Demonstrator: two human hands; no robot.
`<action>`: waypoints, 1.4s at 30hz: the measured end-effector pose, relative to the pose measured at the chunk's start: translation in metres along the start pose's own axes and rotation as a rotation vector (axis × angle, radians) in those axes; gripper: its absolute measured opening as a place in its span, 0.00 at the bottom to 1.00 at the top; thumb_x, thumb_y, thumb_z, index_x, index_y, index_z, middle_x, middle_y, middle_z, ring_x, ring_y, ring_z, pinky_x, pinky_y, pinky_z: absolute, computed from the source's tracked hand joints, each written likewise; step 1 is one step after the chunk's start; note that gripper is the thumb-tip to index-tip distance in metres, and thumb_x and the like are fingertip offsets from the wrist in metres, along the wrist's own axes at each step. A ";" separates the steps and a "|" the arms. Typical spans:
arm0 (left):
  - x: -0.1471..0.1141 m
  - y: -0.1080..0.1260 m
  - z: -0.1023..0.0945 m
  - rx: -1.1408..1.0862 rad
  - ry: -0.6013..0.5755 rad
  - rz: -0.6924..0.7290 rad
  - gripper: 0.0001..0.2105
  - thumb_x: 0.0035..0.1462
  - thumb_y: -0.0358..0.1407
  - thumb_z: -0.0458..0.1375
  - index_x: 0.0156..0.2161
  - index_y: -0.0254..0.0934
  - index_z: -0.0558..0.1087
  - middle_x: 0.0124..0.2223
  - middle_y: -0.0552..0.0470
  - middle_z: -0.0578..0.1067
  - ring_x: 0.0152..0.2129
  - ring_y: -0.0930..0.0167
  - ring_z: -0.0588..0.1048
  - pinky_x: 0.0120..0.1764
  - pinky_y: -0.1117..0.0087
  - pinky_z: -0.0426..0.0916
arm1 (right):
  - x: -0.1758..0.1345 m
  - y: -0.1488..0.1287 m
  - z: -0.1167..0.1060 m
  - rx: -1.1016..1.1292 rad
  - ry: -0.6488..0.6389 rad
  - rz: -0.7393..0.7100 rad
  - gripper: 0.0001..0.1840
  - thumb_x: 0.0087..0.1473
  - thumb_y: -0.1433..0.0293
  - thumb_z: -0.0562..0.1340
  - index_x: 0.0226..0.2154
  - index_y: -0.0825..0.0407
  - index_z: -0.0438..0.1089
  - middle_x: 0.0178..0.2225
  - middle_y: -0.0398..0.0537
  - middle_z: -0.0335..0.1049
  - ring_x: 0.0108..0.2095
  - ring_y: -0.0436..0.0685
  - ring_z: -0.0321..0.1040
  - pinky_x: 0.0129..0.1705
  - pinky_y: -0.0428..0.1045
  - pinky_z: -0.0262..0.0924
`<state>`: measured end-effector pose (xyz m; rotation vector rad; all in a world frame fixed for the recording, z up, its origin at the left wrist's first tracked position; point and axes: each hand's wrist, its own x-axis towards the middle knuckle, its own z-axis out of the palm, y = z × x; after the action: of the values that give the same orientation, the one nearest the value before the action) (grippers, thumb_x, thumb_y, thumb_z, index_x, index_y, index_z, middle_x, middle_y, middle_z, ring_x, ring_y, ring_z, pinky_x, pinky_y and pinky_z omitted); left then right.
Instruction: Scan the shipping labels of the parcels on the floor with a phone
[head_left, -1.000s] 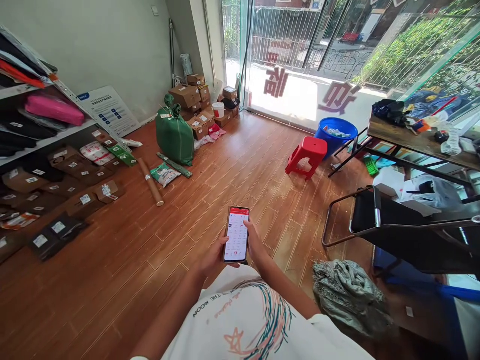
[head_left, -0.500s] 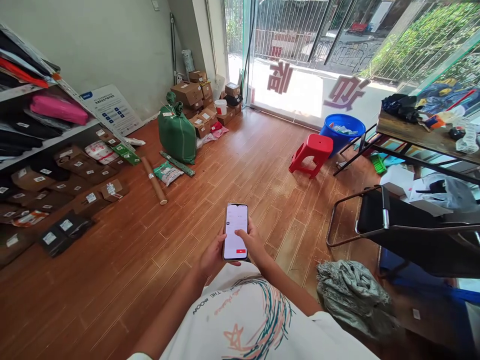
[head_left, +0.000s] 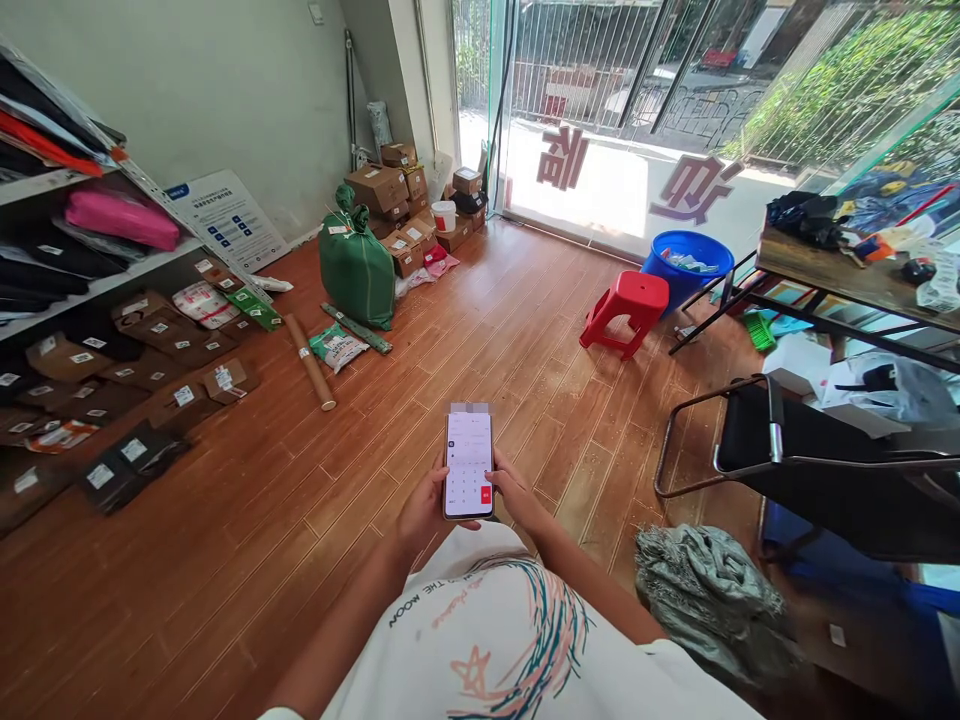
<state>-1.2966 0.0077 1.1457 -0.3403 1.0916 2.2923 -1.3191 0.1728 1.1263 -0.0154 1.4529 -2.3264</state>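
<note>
A smartphone [head_left: 468, 455] is held upright in front of my white printed shirt [head_left: 495, 620], its lit screen facing me. The screen shows a number keypad with a red key at the lower right. My left hand [head_left: 424, 508] is closed around the phone's left side, thumb along the edge and fingers beneath it. On the other side, my right hand [head_left: 517, 498] grips the right edge, with its thumb at the screen's right margin. The fingers behind the phone are mostly hidden.
Shelves of parcels [head_left: 142, 350] line the left wall. Beyond are a green sack [head_left: 356, 265], cardboard boxes [head_left: 379, 190] and a cardboard tube [head_left: 309, 365]. To the right stand a red stool [head_left: 626, 310], blue bin [head_left: 686, 270], table [head_left: 847, 270], black chair [head_left: 817, 470] and crumpled grey sack [head_left: 705, 590].
The screen has switched from a mostly blank page with a red button to a number keypad. My right thumb has drawn back from mid-screen to the right edge.
</note>
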 end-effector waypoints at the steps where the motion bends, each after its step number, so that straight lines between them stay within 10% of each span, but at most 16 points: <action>1: 0.000 0.000 0.000 0.004 0.004 0.003 0.32 0.61 0.40 0.49 0.68 0.50 0.44 0.61 0.41 0.66 0.43 0.57 0.76 0.30 0.61 0.75 | -0.001 0.001 -0.002 -0.004 -0.006 -0.001 0.23 0.47 0.70 0.58 0.48 0.49 0.69 0.43 0.45 0.77 0.44 0.59 0.71 0.45 0.53 0.65; 17: 0.007 -0.004 0.005 0.022 0.037 -0.008 0.37 0.60 0.37 0.52 0.69 0.53 0.40 0.64 0.42 0.64 0.46 0.55 0.75 0.33 0.57 0.77 | 0.000 0.003 -0.012 -0.013 -0.074 -0.042 0.23 0.49 0.69 0.59 0.50 0.47 0.68 0.45 0.45 0.76 0.45 0.59 0.71 0.48 0.54 0.65; 23: 0.005 -0.003 0.010 -0.007 0.015 0.009 0.35 0.59 0.36 0.52 0.69 0.48 0.43 0.61 0.42 0.67 0.45 0.57 0.76 0.34 0.61 0.77 | -0.006 0.004 -0.015 -0.046 -0.144 -0.042 0.37 0.39 0.75 0.68 0.53 0.48 0.63 0.48 0.47 0.73 0.45 0.59 0.70 0.46 0.54 0.66; 42: 0.038 0.013 -0.019 -0.081 -0.044 -0.013 0.50 0.39 0.21 0.50 0.68 0.54 0.44 0.64 0.47 0.63 0.49 0.57 0.73 0.42 0.54 0.75 | 0.047 0.009 -0.025 0.045 -0.062 0.071 0.25 0.45 0.72 0.58 0.49 0.47 0.69 0.48 0.43 0.74 0.48 0.59 0.69 0.48 0.53 0.63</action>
<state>-1.3350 0.0011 1.1250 -0.3254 0.9742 2.3260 -1.3646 0.1748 1.0977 -0.0224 1.3491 -2.2807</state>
